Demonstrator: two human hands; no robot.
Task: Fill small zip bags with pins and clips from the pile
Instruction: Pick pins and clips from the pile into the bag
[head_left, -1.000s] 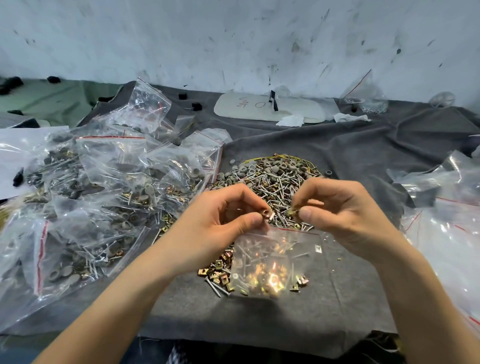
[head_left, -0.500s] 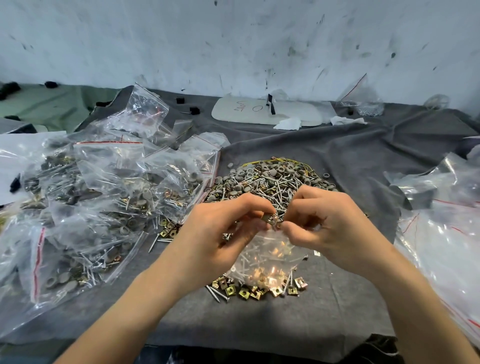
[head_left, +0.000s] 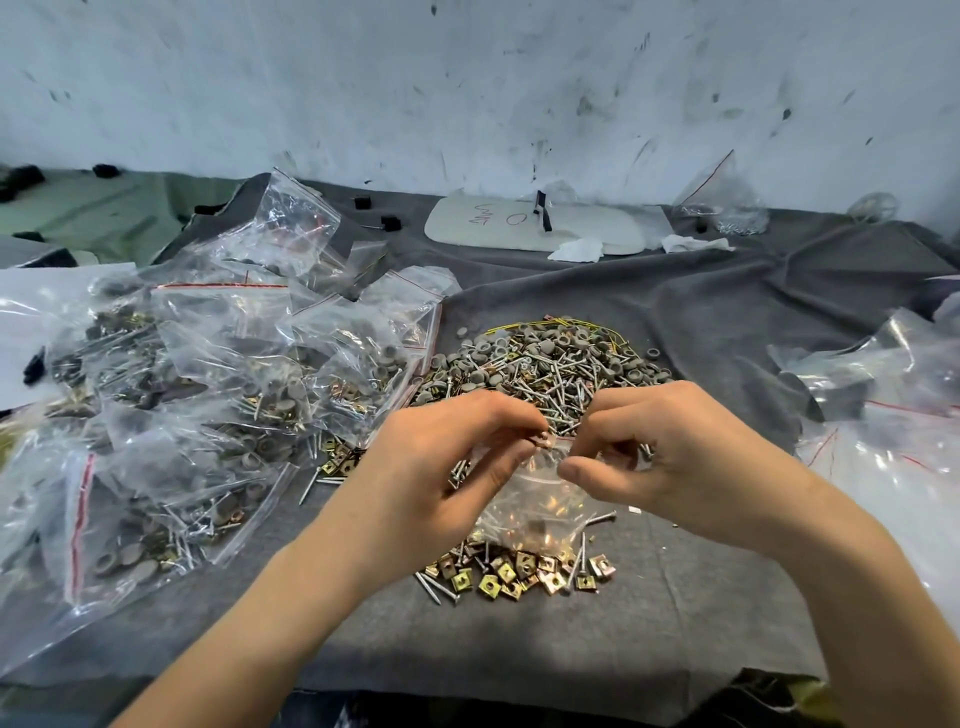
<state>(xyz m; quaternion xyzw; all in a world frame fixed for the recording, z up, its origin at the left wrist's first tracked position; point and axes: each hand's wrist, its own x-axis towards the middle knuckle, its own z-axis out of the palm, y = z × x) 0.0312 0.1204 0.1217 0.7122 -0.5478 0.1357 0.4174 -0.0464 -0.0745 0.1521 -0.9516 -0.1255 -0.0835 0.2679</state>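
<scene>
A small clear zip bag (head_left: 535, 499) hangs between my hands, holding several pins and brass clips. My left hand (head_left: 441, 467) pinches its top edge at the left, together with a small brass clip (head_left: 545, 440). The right side of the top edge is pinched by my right hand (head_left: 654, 457), fingers curled. Behind the hands lies the pile (head_left: 550, 364) of steel pins and grey caps. Square brass clips (head_left: 519, 571) lie scattered on the cloth just under the bag.
A heap of filled zip bags (head_left: 197, 395) covers the left of the grey cloth (head_left: 675, 623). Empty clear bags (head_left: 893, 415) lie at the right. A white oval board (head_left: 535, 228) and tissue scraps sit at the back by the wall.
My hands have drawn closer together at the bag's top. The bag has lifted off the cloth, uncovering the brass clips beneath it.
</scene>
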